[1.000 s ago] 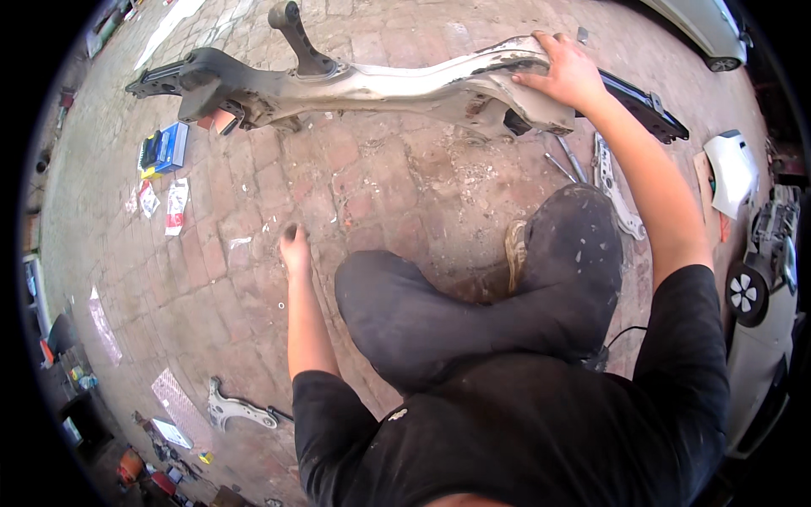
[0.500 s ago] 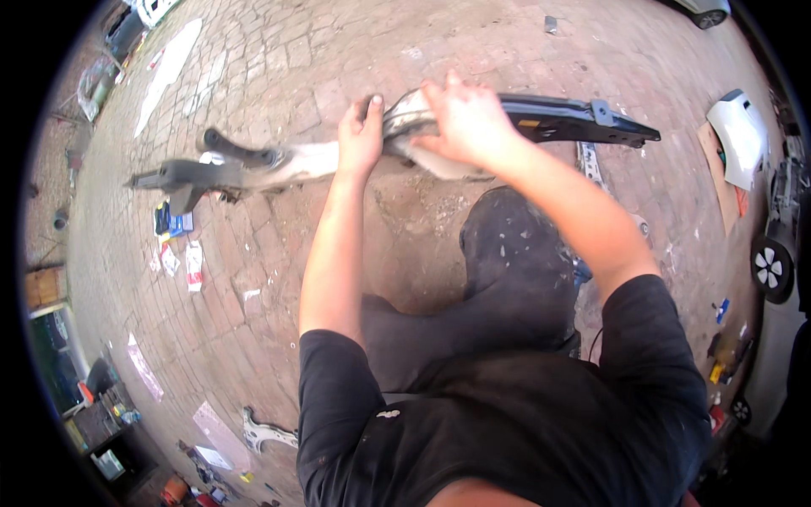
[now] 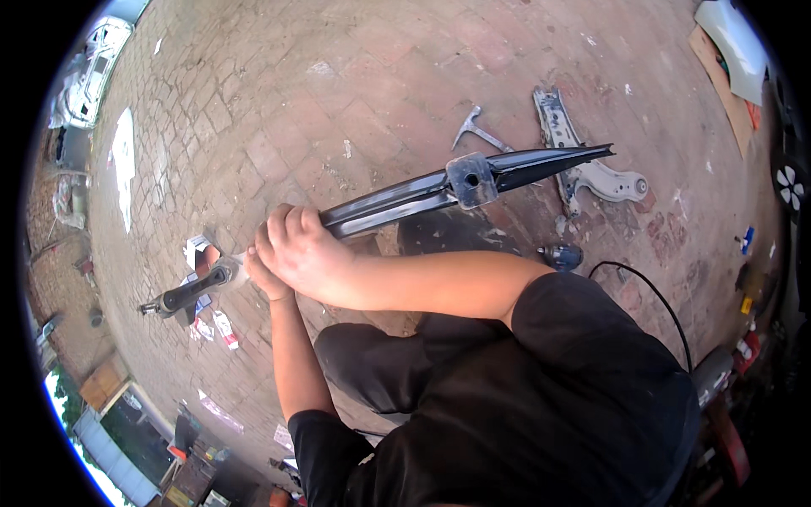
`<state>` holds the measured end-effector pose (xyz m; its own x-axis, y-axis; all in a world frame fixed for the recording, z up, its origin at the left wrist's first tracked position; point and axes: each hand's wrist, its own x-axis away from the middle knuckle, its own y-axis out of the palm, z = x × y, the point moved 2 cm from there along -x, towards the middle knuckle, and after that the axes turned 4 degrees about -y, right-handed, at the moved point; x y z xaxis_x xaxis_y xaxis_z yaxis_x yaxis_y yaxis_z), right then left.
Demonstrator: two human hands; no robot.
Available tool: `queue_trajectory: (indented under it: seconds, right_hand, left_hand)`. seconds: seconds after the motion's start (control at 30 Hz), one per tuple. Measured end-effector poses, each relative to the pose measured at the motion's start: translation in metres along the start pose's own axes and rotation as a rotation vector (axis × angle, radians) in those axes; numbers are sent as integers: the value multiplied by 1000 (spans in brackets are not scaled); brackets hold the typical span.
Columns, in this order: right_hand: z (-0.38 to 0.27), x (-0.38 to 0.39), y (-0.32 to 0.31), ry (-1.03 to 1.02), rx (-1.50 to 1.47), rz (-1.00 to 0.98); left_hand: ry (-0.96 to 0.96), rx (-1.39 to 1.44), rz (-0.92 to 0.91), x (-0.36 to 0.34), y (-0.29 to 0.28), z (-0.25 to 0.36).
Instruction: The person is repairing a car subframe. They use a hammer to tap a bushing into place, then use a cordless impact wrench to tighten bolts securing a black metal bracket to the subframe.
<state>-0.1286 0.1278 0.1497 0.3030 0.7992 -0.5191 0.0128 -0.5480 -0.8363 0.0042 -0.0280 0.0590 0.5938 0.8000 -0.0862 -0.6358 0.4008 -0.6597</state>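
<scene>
A long black metal car beam (image 3: 384,203) hangs in front of me, tilted up to the right, with a square bracket (image 3: 473,180) on its right half. My right hand (image 3: 297,245) reaches across to the left, its fingers closed over the beam. Just below, my left hand (image 3: 267,277) is closed on the same part, partly hidden by the right. Past my hands a dark arm with a round bushing (image 3: 224,272) sticks out at the left end.
On the brick paving (image 3: 380,93) lie a hammer (image 3: 480,131), a grey control arm (image 3: 604,179) and a power tool (image 3: 562,256) near my knee. A black cable (image 3: 655,291) curves at right. Packaging (image 3: 225,329) is scattered at left. A white panel (image 3: 735,51) lies at far right.
My right hand has slid from the beam's right side to the left, beside my left hand. The beam has turned, its bracket now facing me, and my view has shifted.
</scene>
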Motion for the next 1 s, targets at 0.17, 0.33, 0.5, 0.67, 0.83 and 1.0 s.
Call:
queue_trajectory:
  seconds: [0.17, 0.33, 0.5, 0.67, 0.83, 1.0]
  right_hand:
    - [7, -4, -2, 8, -4, 8]
    - [6, -1, -11, 12, 42, 31]
    - [2, 3, -4, 41, 68, 22]
    - [8, 2, 1, 18, 68, 8]
    - [20, -7, -21, 63, -85, -186]
    - [-19, 25, -45, 293, 218, -51]
  left_hand:
    - [5, -116, -76, -2, 7, 1]
    - [96, -187, 16, 7, -3, -23]
    - [-16, 218, -131, 10, 7, -1]
    - [545, 299, -192, 2, 11, 2]
    - [601, 167, -289, -27, 17, -26]
    - [679, 169, -239, -35, 39, -6]
